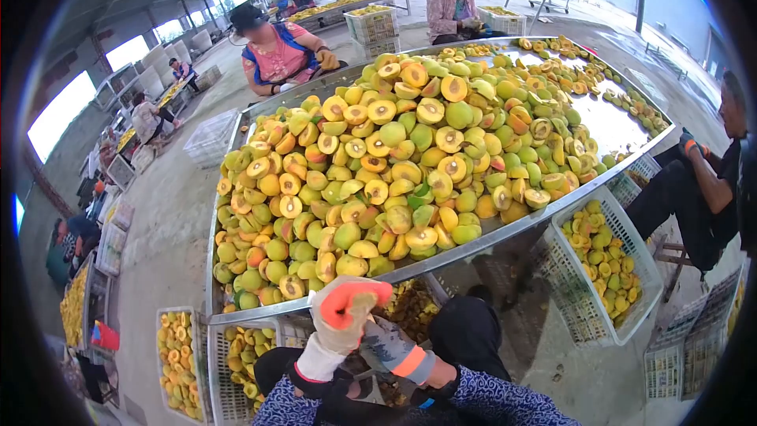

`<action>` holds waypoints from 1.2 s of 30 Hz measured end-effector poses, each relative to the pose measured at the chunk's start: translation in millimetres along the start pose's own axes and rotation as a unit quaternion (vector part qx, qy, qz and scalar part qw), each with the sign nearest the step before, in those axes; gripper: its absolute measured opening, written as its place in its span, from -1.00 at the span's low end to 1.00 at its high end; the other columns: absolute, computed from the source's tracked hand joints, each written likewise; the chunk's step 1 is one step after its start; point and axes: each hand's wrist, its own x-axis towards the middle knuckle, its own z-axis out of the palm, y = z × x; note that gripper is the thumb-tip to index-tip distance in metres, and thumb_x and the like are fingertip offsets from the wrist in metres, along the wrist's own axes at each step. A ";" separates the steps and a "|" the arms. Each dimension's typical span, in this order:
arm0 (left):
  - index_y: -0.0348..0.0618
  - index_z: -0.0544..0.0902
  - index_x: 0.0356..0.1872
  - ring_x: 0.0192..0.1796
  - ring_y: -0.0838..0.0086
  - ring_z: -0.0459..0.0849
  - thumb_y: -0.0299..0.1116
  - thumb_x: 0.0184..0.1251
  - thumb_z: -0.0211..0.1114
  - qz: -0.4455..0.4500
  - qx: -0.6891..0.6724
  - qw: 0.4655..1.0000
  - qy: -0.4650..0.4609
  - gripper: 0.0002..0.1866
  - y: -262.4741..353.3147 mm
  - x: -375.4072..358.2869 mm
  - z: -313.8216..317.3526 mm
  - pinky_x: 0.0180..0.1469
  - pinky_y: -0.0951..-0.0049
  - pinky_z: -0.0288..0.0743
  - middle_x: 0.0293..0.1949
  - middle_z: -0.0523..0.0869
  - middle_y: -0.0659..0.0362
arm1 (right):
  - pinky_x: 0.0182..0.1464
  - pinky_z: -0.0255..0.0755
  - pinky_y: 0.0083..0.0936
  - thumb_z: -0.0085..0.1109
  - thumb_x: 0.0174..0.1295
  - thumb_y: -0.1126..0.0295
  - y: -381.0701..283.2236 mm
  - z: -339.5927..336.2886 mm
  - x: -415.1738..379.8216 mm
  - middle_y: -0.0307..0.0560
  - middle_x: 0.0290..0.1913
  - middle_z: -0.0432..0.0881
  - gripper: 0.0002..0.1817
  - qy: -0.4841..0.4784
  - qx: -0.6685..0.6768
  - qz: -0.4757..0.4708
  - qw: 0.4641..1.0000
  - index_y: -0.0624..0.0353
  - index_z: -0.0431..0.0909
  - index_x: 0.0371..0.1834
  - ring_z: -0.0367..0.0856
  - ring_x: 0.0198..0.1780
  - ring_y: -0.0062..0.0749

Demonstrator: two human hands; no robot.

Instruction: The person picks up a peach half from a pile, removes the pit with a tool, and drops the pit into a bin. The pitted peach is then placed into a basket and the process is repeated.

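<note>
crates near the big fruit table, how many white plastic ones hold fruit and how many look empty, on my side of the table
White crates holding fruit: 3 (right, lower left, next to it)
White crates with no fruit showing: 1 (far right)
Total: 4

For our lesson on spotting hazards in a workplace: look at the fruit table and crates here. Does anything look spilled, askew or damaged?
Nothing stands out. The fruit pile stays within the metal table; its far right end is thinly covered. The white crate leans against the table edge, fruit inside. Gloved left hand and right hand meet below the rim.
</note>
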 end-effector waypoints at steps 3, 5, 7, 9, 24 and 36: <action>-0.30 0.71 -0.17 -0.19 0.20 0.77 -0.24 0.37 0.33 0.075 0.023 0.997 0.007 -0.72 -5.0 3.9 1.6 -0.02 0.23 0.66 -0.17 0.78 -0.09 | -0.04 0.50 -0.40 0.01 0.53 0.28 2.0 1.8 -1.3 -0.07 -0.11 0.62 -0.74 0.044 0.022 -0.035 0.998 0.19 0.49 0.12 0.60 -0.10 -0.31; -0.34 0.70 -0.19 -0.18 0.16 0.78 -0.19 0.39 0.34 0.027 -0.066 0.997 0.041 -0.67 -17.0 -2.3 7.2 -0.02 0.20 0.67 -0.13 0.77 -0.10 | -0.04 0.50 -0.38 0.00 0.52 0.29 -18.0 -6.1 4.8 -0.03 -0.10 0.62 -0.74 0.044 0.085 0.025 0.995 0.19 0.49 0.12 0.60 -0.09 -0.25; -0.37 0.67 -0.16 -0.16 0.14 0.79 -0.15 0.42 0.34 -0.079 -0.186 0.978 0.057 -0.62 -8.8 -3.7 8.4 -0.02 0.17 0.69 -0.10 0.76 -0.11 | -0.04 0.49 -0.38 0.00 0.53 0.30 -32.4 -6.8 8.9 -0.03 -0.10 0.62 -0.74 0.056 0.180 0.109 0.976 0.19 0.49 0.12 0.59 -0.09 -0.22; -0.39 0.65 -0.13 -0.15 0.12 0.80 -0.10 0.45 0.33 -0.139 -0.239 0.959 0.060 -0.57 -9.8 -6.6 8.0 -0.01 0.14 0.70 -0.09 0.75 -0.12 | -0.04 0.48 -0.38 -0.01 0.53 0.29 -28.4 -5.8 7.5 -0.05 -0.09 0.63 -0.73 0.053 0.149 0.097 0.983 0.19 0.48 0.13 0.59 -0.08 -0.24; -0.42 0.63 -0.04 -0.30 0.30 0.77 -0.16 0.48 0.31 -0.282 -0.269 0.917 0.088 -0.59 -9.3 -2.5 -1.7 -0.14 0.24 0.73 -0.16 0.77 -0.04 | -0.06 0.48 -0.43 0.05 0.52 0.25 -32.9 -10.0 13.3 -0.10 -0.05 0.64 -0.70 -0.030 0.184 0.192 0.964 0.18 0.51 0.16 0.58 -0.07 -0.39; -0.30 0.74 -0.19 -0.35 0.55 0.72 -0.24 0.46 0.31 -0.235 0.068 0.961 -0.128 -0.73 25.5 25.8 -4.7 -0.29 0.56 0.59 -0.39 0.78 0.21 | -0.12 0.49 -0.45 0.08 0.53 0.28 -51.0 -25.3 9.4 -0.13 -0.08 0.65 -0.76 0.023 0.185 0.228 0.956 0.19 0.54 0.06 0.60 -0.11 -0.39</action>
